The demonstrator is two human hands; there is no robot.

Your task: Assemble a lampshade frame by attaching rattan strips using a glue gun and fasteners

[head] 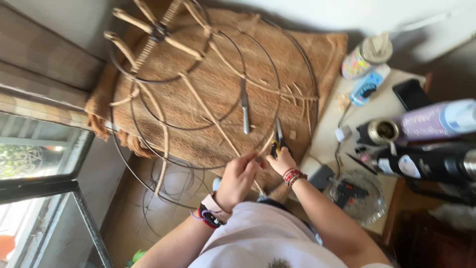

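The left hand [237, 179] is curled over a fibre-wrapped spoke [210, 116] at the near rim of a round wire frame [208, 84], its fingers pinching the wrapping where the spoke meets the outer ring. The right hand [281, 161] sits just beside it, closed round the handles of small pliers [277, 141], whose tips point away from the person across the frame. Both wrists carry bead bracelets.

The frame lies on a brown woven mat [307, 59], several wire rings one inside another, with wrapped spokes running to a hub near the far left edge. A knife [245, 106] rests on the mat inside the rings, beyond the hands and apart from them. Loose wire loops [171, 186] hang off the near left of the frame.

To the right stands a pale desk [325, 141]. On it are a patterned tumbler [366, 57] at the far corner, a blue packet [368, 85] beside it, a dark phone [411, 93], a white plug and cable [343, 131], and a glass dish [364, 198] with a black glue gun at the near edge. 2 spray cans [426, 144] lie on their sides along the right edge. Nothing lies between the hands and the spoke.
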